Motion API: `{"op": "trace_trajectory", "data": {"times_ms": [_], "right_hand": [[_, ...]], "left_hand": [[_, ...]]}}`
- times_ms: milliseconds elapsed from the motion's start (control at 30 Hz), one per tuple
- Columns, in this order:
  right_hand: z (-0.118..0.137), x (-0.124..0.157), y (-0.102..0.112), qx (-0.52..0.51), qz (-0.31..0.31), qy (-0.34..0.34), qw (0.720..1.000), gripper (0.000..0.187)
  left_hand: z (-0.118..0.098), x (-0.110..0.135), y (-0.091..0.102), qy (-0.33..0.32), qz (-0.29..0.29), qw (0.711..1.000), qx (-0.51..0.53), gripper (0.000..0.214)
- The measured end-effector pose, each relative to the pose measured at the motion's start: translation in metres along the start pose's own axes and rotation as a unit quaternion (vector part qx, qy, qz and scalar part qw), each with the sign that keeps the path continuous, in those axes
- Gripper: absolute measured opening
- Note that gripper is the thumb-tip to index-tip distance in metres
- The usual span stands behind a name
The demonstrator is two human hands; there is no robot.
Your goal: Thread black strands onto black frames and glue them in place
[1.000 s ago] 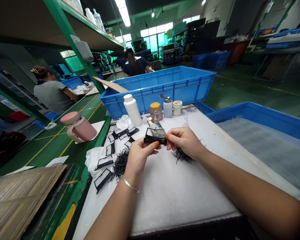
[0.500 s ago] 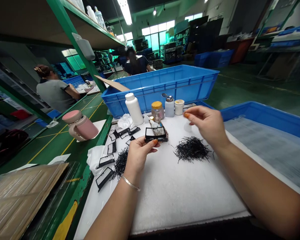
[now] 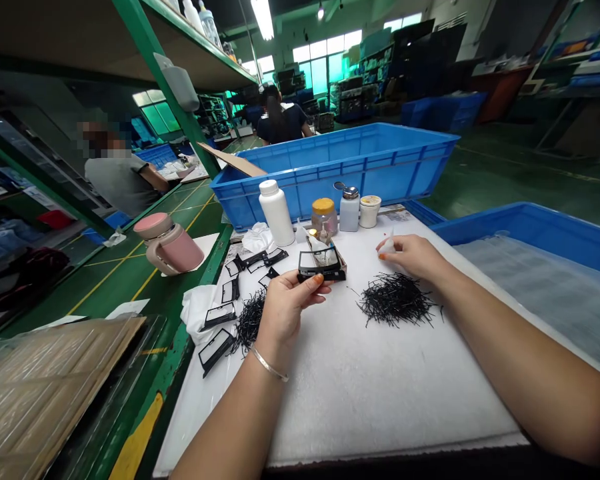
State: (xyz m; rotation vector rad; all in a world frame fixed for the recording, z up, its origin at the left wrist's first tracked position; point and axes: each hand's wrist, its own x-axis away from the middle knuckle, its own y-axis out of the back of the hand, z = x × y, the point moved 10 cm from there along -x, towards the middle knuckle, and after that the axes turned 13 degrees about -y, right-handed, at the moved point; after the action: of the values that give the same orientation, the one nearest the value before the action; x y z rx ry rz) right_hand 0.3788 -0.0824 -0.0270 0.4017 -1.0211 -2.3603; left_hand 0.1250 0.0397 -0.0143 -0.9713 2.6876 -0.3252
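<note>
My left hand [image 3: 293,293] is closed on a black rectangular plastic frame [image 3: 320,272], thumb on its near edge, held up over the white work surface [image 3: 360,387]. To the right, my right hand [image 3: 410,255] pinches a small translucent white piece with a pointed top [image 3: 389,245], perhaps a dropper bottle; the fingers partly cover it. Just in front of that hand lies a pile of short black strips [image 3: 397,300]. A second pile of black strips [image 3: 250,323] is partly hidden behind my left hand. Several more black frames [image 3: 220,313] lie along the left side.
Behind the hands stand a white bottle [image 3: 277,213], a yellow-lidded jar [image 3: 324,215], a pump bottle [image 3: 349,212] and a small white tub [image 3: 369,211]. Blue crates [image 3: 330,170] border the back and right. A pink mug [image 3: 173,247] stands left. Two people sit farther off.
My right hand has come down and closed on the small translucent white piece, which stood on the surface below it. My left hand keeps holding the frame. The view has shifted slightly.
</note>
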Motion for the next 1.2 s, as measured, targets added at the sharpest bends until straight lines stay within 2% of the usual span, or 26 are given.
{"op": "trace_trajectory", "data": {"times_ms": [67,167,267,367,433,500,600,667,833,1200], "right_hand": [[0.006,0.002,0.007,-0.017,-0.036,0.003,0.999,0.019],[0.019,0.012,0.022,-0.157,-0.054,0.012,0.986,0.033],[0.051,0.039,0.040,-0.270,-0.055,0.074,0.959,0.047],[0.086,0.082,0.058,-0.273,-0.088,0.142,0.947,0.039],[0.106,0.112,0.068,-0.238,-0.137,0.194,0.942,0.029],[0.124,0.138,0.067,-0.213,-0.152,0.264,0.928,0.024],[0.141,0.161,0.056,-0.216,-0.123,0.352,0.903,0.028],[0.145,0.166,0.051,-0.212,-0.119,0.380,0.892,0.030],[0.151,0.170,0.045,-0.170,-0.135,0.405,0.888,0.031],[0.150,0.173,0.045,-0.162,-0.140,0.412,0.886,0.035]], "left_hand": [[0.001,0.000,0.000,0.004,0.002,1.000,0.001,0.029],[0.003,-0.001,0.000,0.008,0.001,1.000,0.001,0.029],[0.005,-0.001,0.001,0.013,0.002,1.000,-0.001,0.028],[0.005,0.000,-0.001,0.015,0.008,1.000,-0.008,0.027],[0.005,0.000,-0.002,0.016,0.011,1.000,-0.012,0.027],[0.006,0.000,-0.002,0.017,0.014,1.000,-0.016,0.027],[0.005,0.000,-0.004,0.013,0.024,0.999,-0.020,0.027],[0.005,0.000,-0.006,0.010,0.030,0.999,-0.019,0.026],[0.003,0.001,-0.007,0.009,0.029,0.999,-0.018,0.023],[0.001,0.003,-0.009,-0.008,0.048,0.998,-0.026,0.021]]}}
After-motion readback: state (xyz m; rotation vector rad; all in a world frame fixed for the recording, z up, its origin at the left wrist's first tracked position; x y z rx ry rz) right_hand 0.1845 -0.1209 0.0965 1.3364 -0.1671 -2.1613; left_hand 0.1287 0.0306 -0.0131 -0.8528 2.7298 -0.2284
